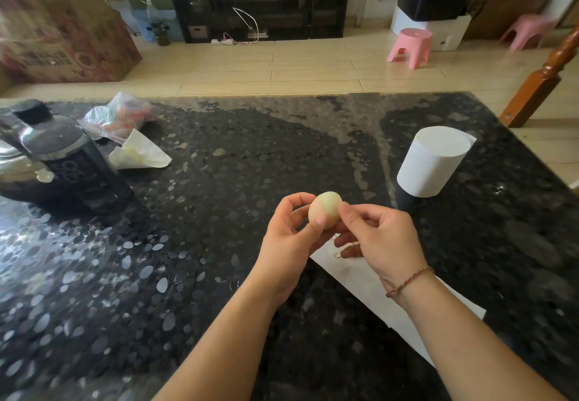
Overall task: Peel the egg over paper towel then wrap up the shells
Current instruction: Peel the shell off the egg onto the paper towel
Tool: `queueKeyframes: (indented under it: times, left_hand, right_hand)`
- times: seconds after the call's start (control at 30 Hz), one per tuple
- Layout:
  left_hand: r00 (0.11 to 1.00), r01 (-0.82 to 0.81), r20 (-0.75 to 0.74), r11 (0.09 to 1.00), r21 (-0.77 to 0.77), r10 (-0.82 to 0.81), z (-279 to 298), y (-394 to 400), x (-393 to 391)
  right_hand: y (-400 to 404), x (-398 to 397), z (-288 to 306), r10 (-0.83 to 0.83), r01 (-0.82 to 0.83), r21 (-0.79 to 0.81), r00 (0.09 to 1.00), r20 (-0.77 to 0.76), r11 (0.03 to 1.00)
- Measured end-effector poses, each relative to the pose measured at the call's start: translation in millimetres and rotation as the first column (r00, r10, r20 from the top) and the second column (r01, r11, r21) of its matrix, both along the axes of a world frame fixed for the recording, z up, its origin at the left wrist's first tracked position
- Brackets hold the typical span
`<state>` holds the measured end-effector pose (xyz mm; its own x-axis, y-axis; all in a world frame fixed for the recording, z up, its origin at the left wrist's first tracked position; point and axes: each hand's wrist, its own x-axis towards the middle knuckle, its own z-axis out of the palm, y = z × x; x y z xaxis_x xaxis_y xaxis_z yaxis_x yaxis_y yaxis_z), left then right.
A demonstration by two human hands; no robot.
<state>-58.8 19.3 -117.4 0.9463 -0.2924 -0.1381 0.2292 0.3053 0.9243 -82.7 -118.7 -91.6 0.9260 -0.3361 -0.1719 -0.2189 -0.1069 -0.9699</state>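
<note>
Both hands' fingers (316, 222) clamp the egg (325, 214) at frame centre; shell may miss the paper towel (360, 278) lying mostly lower right.

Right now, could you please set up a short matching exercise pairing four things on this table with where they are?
Things:
1. egg
2. paper towel sheet
3. paper roll
4. plastic bag

Places:
A. standing upright at the right of the table
B. far left, behind a crumpled tissue
C. held between both hands
D. lying flat under the hands

Pairs: 1-C, 2-D, 3-A, 4-B
</note>
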Motion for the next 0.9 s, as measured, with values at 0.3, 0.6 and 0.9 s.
queueKeyframes:
  times: [0.3,0.6,0.9]
  left_hand:
    - [1.0,0.007,-0.008,1.0,-0.022,-0.008,-1,-1,0]
    - [1.0,0.022,0.02,0.999,-0.026,-0.021,0,0,0]
    - [0.995,0.076,0.068,0.997,0.027,-0.078,0,-3,-2]
  right_hand:
    - [-1,1,-6,-0.038,0.039,-0.042,0.999,0.015,0.998]
    - [-9,0,-2,0.038,-0.034,-0.118,0.999,0.027,0.992]
    - [-17,-1,0,0.081,-0.065,-0.301,0.996,0.039,0.951]
